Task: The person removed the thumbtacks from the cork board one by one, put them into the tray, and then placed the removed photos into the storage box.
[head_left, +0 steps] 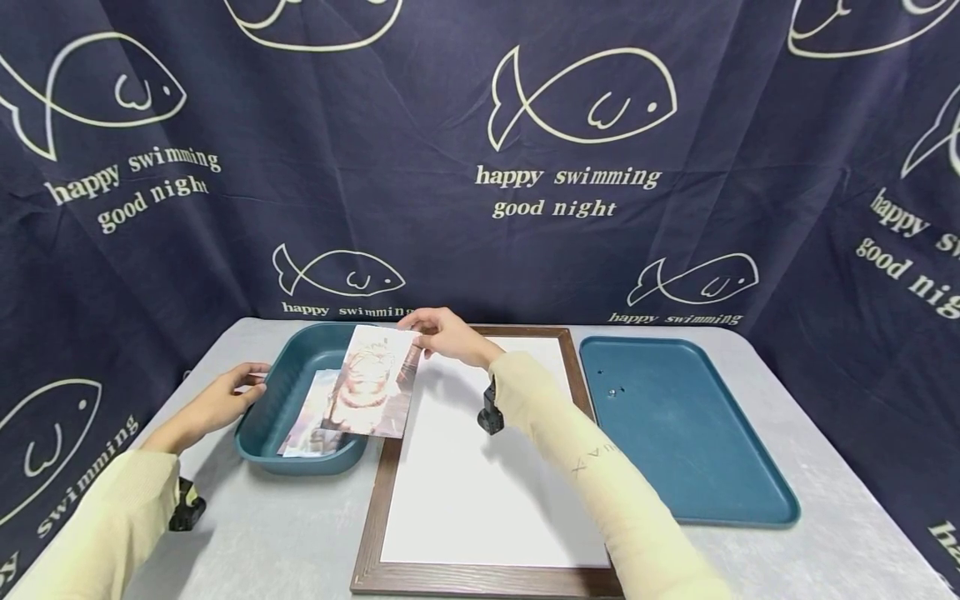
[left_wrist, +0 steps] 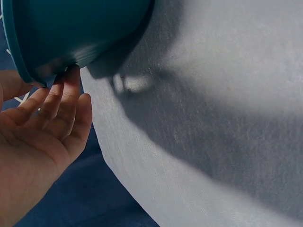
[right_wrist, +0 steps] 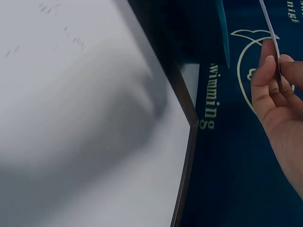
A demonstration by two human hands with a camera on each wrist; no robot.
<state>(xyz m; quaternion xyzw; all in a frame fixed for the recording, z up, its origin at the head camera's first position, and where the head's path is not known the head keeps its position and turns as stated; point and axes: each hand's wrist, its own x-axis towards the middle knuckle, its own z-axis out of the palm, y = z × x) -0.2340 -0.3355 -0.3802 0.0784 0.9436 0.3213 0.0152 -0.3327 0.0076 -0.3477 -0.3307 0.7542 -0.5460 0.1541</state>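
A glossy picture card (head_left: 371,383) with a pinkish printed image hangs tilted over the right side of a blue-green bin (head_left: 296,462). My right hand (head_left: 450,335) pinches its upper right corner between thumb and fingers; the right wrist view shows the card edge-on (right_wrist: 271,23) in that grip. More printed cards (head_left: 309,417) lie inside the bin, partly covered by the raised one. At the bin's left side, my left hand (head_left: 217,404) has its fingers loosely bent, the fingertips (left_wrist: 72,75) against the outer wall just below the rim.
A white board (head_left: 480,500) with a brown wooden frame (head_left: 480,579) lies in the middle of the grey table (head_left: 300,533). On its right is a flat blue-green tray (head_left: 690,425) holding a few tiny pieces (head_left: 611,392). A dark fish-print curtain (head_left: 420,217) hangs behind.
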